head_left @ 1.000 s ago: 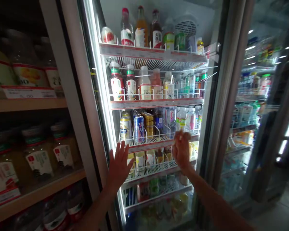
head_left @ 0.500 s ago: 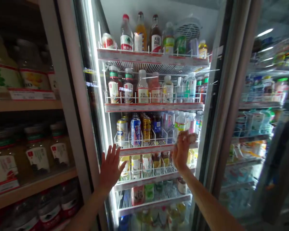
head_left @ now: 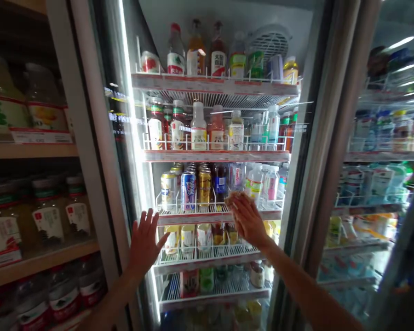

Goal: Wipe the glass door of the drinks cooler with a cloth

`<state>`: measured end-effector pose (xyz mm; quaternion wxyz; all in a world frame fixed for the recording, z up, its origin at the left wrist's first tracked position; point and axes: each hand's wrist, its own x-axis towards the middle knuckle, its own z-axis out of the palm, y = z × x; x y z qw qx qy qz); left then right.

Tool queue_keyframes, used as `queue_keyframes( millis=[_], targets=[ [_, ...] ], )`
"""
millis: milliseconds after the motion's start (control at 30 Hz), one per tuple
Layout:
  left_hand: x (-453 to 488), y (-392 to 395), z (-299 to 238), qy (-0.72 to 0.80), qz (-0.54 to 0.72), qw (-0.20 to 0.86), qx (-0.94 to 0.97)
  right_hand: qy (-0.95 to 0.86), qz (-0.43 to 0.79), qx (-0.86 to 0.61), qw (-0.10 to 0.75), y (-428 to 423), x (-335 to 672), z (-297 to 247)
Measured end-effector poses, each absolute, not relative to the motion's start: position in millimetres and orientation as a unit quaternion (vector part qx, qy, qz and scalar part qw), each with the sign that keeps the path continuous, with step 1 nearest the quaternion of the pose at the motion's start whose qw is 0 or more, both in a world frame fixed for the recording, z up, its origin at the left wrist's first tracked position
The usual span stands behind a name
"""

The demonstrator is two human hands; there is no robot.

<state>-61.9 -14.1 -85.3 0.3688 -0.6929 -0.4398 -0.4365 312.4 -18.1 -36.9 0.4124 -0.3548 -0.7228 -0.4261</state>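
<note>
I face a lit drinks cooler (head_left: 214, 87) with wire shelves of bottles and cans. My left hand (head_left: 144, 241) is open, fingers spread, flat by the cooler's left door frame, level with the fourth shelf. My right hand (head_left: 246, 218) is raised in front of the third shelf's rail (head_left: 179, 218), fingers stretched out and together, holding nothing; its fingertips are blurred. Cans (head_left: 188, 191) stand at the left of that shelf, with clear bottles (head_left: 262, 184) to the right of them. Small bottles (head_left: 202, 236) fill the shelf below.
Wooden shelves (head_left: 31, 151) with large dim bottles stand at the left. A second cooler (head_left: 379, 156) with a glass door stands at the right. A metal door frame (head_left: 317, 147) divides the two coolers.
My right hand slid left along the third shelf, from near the clear bottles toward the middle. My left hand shifted slightly left. The view moved a little to the right.
</note>
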Motion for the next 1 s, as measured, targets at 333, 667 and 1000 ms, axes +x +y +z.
queue_keyframes(
  millis=[333, 667, 1000],
  targets=[
    [-42.3, -12.6, -47.5, -0.506, -0.47, 0.335, -0.641, -0.718, -0.446, -0.322, 0.427, -10.0, 293.5, 8.6],
    [-42.8, -11.5, -50.6, -0.497, -0.473, 0.343, -0.641, -0.701, -0.433, -0.321, 0.467, -0.4, 267.7, 40.7],
    [-68.3, -13.9, -44.8, -0.461, -0.43, 0.373, -0.681, -0.67, -0.447, -0.316, 0.501, 3.4, 219.2, 51.3]
  ],
)
